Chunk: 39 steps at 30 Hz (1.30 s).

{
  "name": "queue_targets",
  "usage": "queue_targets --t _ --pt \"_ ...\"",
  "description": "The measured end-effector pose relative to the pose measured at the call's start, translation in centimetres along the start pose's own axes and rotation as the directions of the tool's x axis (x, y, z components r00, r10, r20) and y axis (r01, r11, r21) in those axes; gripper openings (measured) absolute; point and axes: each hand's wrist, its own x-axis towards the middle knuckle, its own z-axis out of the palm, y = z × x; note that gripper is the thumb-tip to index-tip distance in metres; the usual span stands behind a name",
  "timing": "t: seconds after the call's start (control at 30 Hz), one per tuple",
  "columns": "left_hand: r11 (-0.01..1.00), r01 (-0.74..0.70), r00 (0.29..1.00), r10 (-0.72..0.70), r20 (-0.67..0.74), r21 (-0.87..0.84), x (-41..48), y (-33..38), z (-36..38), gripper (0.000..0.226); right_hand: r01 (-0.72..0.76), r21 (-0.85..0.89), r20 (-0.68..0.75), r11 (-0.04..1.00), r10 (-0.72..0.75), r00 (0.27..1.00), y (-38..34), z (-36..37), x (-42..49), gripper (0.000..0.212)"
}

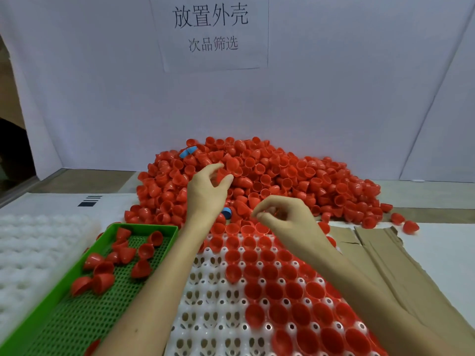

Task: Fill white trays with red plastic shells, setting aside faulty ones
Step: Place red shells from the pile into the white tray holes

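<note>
A big heap of red plastic shells lies at the back of the table. In front of it sits a white tray whose right and far pockets hold red shells, while its left pockets stand bare. My left hand reaches over the heap's front and pinches a red shell between thumb and fingers. My right hand hovers over the tray's far edge, fingers curled with something red between them; I cannot tell if it grips a shell.
A green perforated bin at the left holds several loose red shells. Spare white trays lie further left. Two blue pieces lie in the heap. Torn cardboard lies at the right. A paper sign hangs behind.
</note>
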Motion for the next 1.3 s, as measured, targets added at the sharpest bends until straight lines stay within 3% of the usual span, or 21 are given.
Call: queue_targets --t 0.07,0.17,0.3,0.37,0.47,0.63,0.83,0.93,1.03,1.17,1.3 --pt "0.975 0.019 1.000 -0.013 0.024 -0.223 -2.3 1.2 -1.1 0.025 -0.028 0.107 -0.065 0.994 0.035 0.997 -0.2 -0.1 -0.2 0.024" --pt "0.902 -0.018 0.974 0.112 0.195 -0.431 -5.9 2.1 -3.2 0.024 0.012 0.269 -0.110 0.963 0.018 0.994 -0.9 -0.6 -1.2 0.017" --pt "0.833 0.052 0.886 0.216 0.410 -0.551 -9.2 1.3 -4.7 0.031 0.100 0.383 0.014 0.918 -0.114 0.993 -1.8 -0.8 -2.9 0.033" --pt "0.793 0.128 0.853 0.218 0.474 -0.595 -10.1 0.5 -4.5 0.045 0.168 0.393 0.004 0.904 -0.185 0.983 -2.2 -0.1 -3.4 0.029" --pt "0.698 0.244 0.837 0.199 0.509 -0.674 -10.6 -0.4 -4.4 0.057 0.167 0.440 0.001 0.882 -0.187 0.982 -2.3 0.7 -3.6 0.023" --pt "0.567 0.352 0.841 0.158 0.517 -0.745 -10.5 -1.1 -4.7 0.048 0.065 0.565 0.132 0.823 -0.168 0.977 -1.5 0.6 -3.4 0.025" --pt "0.574 0.355 0.876 0.072 0.478 -0.738 -10.8 -1.6 -4.4 0.041 0.107 0.448 0.128 0.888 -0.182 0.975 -1.7 0.9 -3.7 0.033" --pt "0.569 0.352 0.892 0.037 0.450 -0.743 -10.8 -1.5 -4.6 0.045 0.119 0.386 0.136 0.915 -0.184 0.974 -1.8 0.8 -3.5 0.023" --pt "0.566 0.328 0.908 0.033 0.419 -0.756 -10.9 -1.4 -4.8 0.045 0.111 0.345 0.208 0.932 -0.191 0.959 -2.6 0.4 -3.1 0.007" --pt "0.566 0.301 0.921 0.038 0.388 -0.768 -11.0 -1.3 -5.1 0.051 0.067 0.281 0.364 0.957 -0.171 0.915 -4.1 0.4 -1.9 0.016" --pt "0.568 0.280 0.936 0.016 0.350 -0.774 -10.9 -1.5 -5.2 0.055 0.170 0.131 0.384 0.977 -0.208 0.900 -4.8 1.2 -1.2 0.014"
